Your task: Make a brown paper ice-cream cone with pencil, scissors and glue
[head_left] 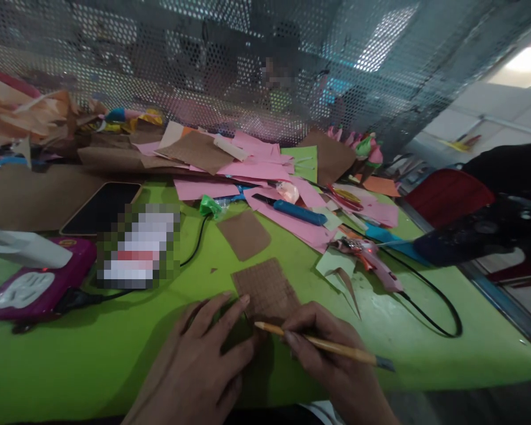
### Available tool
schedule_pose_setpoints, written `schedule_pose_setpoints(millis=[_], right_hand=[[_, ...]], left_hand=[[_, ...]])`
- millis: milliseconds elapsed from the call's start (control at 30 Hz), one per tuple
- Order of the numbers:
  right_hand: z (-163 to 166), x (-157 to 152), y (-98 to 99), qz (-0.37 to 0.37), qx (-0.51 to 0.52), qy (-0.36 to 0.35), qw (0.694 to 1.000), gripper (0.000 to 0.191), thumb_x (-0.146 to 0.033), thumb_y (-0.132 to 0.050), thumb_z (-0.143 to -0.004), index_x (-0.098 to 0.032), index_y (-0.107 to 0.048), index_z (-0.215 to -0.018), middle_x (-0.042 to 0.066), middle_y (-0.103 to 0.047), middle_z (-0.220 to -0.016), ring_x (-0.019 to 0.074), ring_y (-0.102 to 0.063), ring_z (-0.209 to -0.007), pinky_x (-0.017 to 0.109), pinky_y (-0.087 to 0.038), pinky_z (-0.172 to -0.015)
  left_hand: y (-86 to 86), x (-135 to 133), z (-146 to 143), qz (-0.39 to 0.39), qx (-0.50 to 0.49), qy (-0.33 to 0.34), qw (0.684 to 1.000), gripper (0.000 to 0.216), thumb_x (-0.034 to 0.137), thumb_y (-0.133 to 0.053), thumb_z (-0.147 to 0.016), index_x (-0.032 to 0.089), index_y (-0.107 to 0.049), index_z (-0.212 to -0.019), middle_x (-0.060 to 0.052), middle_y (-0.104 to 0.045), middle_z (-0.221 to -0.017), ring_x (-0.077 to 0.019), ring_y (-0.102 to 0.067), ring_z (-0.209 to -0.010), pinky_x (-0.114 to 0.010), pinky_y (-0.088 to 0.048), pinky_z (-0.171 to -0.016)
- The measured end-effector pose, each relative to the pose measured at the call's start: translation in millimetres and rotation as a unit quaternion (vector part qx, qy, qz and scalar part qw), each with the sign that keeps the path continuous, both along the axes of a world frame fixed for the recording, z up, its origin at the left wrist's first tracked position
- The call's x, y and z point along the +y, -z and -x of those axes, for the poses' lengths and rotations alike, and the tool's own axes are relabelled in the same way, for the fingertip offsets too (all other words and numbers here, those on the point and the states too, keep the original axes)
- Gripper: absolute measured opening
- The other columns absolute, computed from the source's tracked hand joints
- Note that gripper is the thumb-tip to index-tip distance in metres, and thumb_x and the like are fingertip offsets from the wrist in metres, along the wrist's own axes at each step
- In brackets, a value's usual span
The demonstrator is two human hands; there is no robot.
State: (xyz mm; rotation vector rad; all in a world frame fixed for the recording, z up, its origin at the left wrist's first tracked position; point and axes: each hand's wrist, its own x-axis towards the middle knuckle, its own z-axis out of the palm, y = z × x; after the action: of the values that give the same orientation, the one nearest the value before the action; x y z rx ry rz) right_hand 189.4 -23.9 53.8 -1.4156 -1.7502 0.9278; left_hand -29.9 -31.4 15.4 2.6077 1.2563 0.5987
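A wooden pencil [336,348] with a dark grey end is pinched in my right hand [325,348]. Its tip points left, at the near edge of a brown piece of card [265,289] marked with faint lines. My left hand [207,354] rests with fingers spread, the fingertips at the card's left and lower edges. Part of the card's near side is hidden by my hands. Just beyond lies a second, plain brown piece of card [243,235].
A pink glue gun [374,265] with a black cable lies right, near a blue cutter [298,212]. Pink paper [265,159] is heaped at the back, before a perforated metal panel [181,65]. Left are a dark phone [104,206] and a purple power strip [66,283].
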Motion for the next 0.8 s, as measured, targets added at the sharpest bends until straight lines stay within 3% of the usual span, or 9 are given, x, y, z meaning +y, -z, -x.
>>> schedule_pose_setpoints(millis=[267,533,800], right_hand=[[-3.0,-0.2,1.0,0.006,-0.022,-0.007,1.0,0.013,-0.025,-0.058,-0.086,-0.02,-0.061,-0.075,-0.002,-0.058,-0.061,0.0116,-0.051,-0.053,0.021,-0.039,-0.048],[-15.9,0.1,-4.7,-0.016,-0.021,0.081,0.996,0.016,-0.029,-0.058,-0.087,-0.02,-0.059,-0.074,-0.003,-0.055,-0.057,0.0125,-0.05,-0.052,0.022,-0.037,-0.047],[-39.5,4.7,7.0,-0.091,-0.065,0.143,0.983,0.015,-0.026,-0.058,-0.085,-0.021,-0.06,-0.071,-0.003,-0.052,-0.055,0.0135,-0.048,-0.05,0.024,-0.037,-0.047]], left_hand=[[3.0,-0.5,0.1,-0.024,-0.005,0.0,1.0,0.043,0.023,-0.057,-0.083,0.037,-0.059,-0.123,-0.002,-0.042,-0.152,-0.0321,-0.041,-0.131,-0.051,-0.041,-0.095],[-6.7,5.0,2.2,-0.088,0.043,0.024,0.995,0.051,0.015,-0.057,-0.079,0.036,-0.059,-0.126,-0.006,-0.052,-0.144,-0.0329,-0.05,-0.123,-0.048,-0.046,-0.087],[1.1,6.7,5.9,-0.126,0.085,0.039,0.988,0.057,0.021,-0.059,-0.08,0.039,-0.053,-0.133,-0.003,-0.05,-0.146,-0.0304,-0.049,-0.125,-0.045,-0.047,-0.09]])
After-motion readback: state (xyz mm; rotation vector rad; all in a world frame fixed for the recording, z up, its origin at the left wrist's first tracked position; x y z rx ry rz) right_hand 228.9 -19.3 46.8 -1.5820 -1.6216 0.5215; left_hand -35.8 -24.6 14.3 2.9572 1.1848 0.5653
